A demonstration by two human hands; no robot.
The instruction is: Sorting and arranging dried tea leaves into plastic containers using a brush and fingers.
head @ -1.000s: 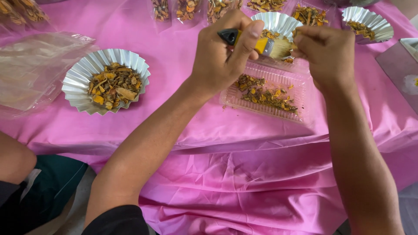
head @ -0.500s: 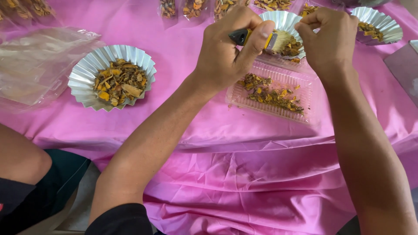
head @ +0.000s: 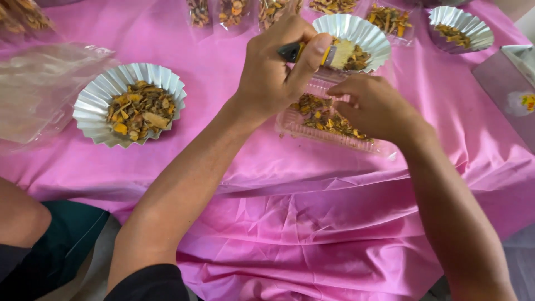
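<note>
Clear tray (head: 312,129) near the tablecloth's (head: 312,223) edge — right hand (head: 373,106) fingers curled over it, left hand (head: 276,69) pinching a knife (head: 312,53).

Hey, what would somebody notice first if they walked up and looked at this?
The bright pink tablecloth fills nearly the whole view. At centre, the left hand grips a small dark and yellow tool, while the right hand rests on a clear plastic tray of dried orange-brown pieces. To the left sits a fluted silver foil cup heaped with the same mix.
</note>
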